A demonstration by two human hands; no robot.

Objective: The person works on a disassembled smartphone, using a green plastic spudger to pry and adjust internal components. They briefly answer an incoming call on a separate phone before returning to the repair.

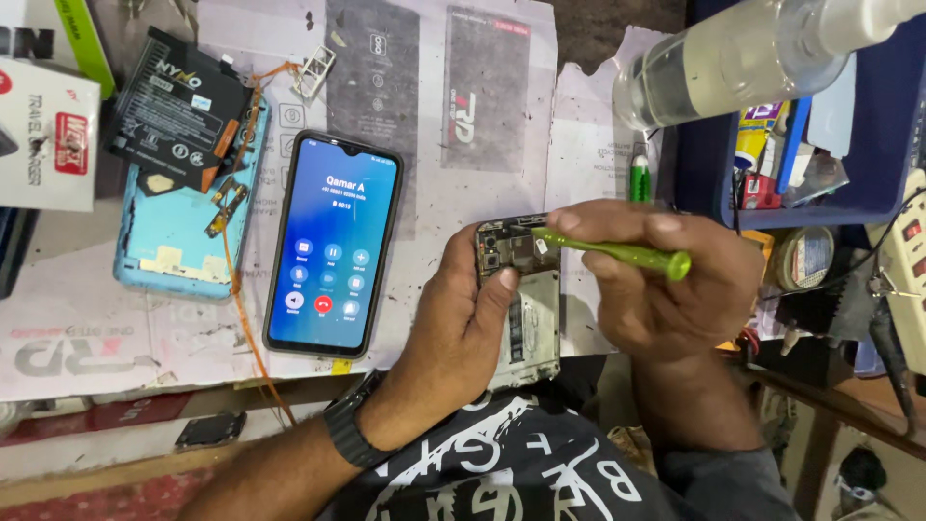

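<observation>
My left hand [461,318] grips an opened phone [526,309] with its back off, so the circuit board and metal frame show. My right hand [666,280] pinches a green screwdriver [617,253], and its tip rests on the upper part of the board. To the left, a lit smartphone [333,256] with a blue call screen lies flat on the paper-covered bench. Further left a light blue phone back cover [174,232] lies with a black battery [178,106] on top of it.
A clear plastic bottle [733,58] lies at the upper right above a blue tray [868,164] of small tools. A white box [43,135] sits at the far left. A roll of tape [805,259] and a power strip [907,270] are at the right.
</observation>
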